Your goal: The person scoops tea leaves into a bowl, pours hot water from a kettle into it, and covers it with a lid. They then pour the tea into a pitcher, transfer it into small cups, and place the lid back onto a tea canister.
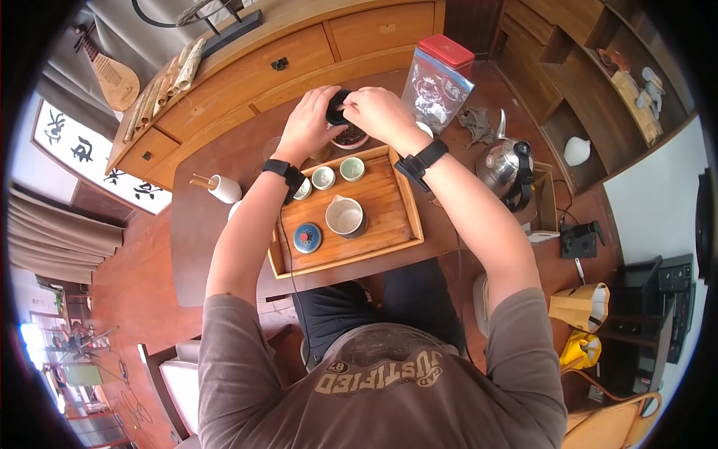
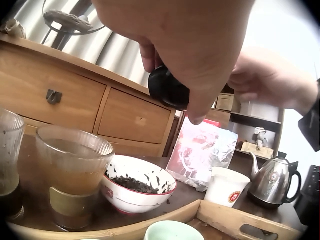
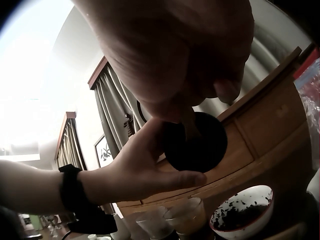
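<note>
My left hand (image 1: 303,131) grips a small dark round pot (image 3: 205,150), its mouth tipped toward the right wrist camera. With curled fingers, my right hand (image 1: 380,116) pinches a flat wooden stick (image 3: 190,126), whose end reaches into the pot's mouth. Both hands are raised over the far side of the table. Below them stands a white bowl (image 2: 135,202) with a red rim, dark wet tea leaves (image 2: 134,185) in it and stuck to its wall. The inside of the pot is too dark to make out.
Near me lies a wooden tray (image 1: 410,224) with pale green cups (image 1: 352,169), a pitcher (image 1: 345,217) and a blue lid (image 1: 307,238). Ribbed glasses (image 2: 75,165) stand left of the bowl. To the right are a paper cup (image 2: 226,187), plastic bag (image 1: 437,86) and steel kettle (image 1: 502,168).
</note>
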{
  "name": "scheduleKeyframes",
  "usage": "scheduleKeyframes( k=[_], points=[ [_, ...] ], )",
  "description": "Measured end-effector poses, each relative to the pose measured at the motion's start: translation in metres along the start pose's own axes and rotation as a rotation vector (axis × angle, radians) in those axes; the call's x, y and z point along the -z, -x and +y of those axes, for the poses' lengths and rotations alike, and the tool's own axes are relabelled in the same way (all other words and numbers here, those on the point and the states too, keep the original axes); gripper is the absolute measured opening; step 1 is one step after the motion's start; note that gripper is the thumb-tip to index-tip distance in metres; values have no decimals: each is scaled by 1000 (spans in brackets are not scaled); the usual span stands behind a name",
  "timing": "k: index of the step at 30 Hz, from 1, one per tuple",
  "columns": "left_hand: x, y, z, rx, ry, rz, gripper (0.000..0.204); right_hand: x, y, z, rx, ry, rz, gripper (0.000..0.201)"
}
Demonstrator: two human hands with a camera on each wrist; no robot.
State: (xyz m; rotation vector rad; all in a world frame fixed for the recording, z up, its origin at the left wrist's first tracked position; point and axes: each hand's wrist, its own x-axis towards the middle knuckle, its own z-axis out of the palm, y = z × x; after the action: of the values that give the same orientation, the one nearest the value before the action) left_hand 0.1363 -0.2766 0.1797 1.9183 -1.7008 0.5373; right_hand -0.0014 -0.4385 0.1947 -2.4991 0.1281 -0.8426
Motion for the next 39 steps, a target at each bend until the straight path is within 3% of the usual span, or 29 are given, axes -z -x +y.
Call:
scheduleKeyframes(
  k=[5, 8, 11, 16, 20, 22, 28, 39],
  points=[
    [-1, 5, 3, 22, 32, 12, 84, 9, 3, 5, -76, -72, -41, 23],
    [0, 7, 4, 66, 56, 67, 84, 9, 8, 8, -55, -128, 18, 23],
    [0, 6, 2, 49, 74, 89, 85, 0, 21, 9, 15, -9, 64, 22],
    [-5, 7, -5, 100, 76, 162, 86, -15, 32, 16, 18, -199, 76, 26],
    [-3, 10, -7, 78, 77, 157, 87, -11, 32, 21, 36, -213, 67, 27],
    [-2, 12, -7, 75, 84, 149, 88, -3, 31, 22, 32, -232, -51, 25],
    [1, 10, -5, 69, 126, 162, 86, 2, 33, 11, 15, -190, 45, 24],
    [0, 4, -8, 3, 35, 123, 83, -1, 27, 22, 48, -231, 37, 24]
  ],
)
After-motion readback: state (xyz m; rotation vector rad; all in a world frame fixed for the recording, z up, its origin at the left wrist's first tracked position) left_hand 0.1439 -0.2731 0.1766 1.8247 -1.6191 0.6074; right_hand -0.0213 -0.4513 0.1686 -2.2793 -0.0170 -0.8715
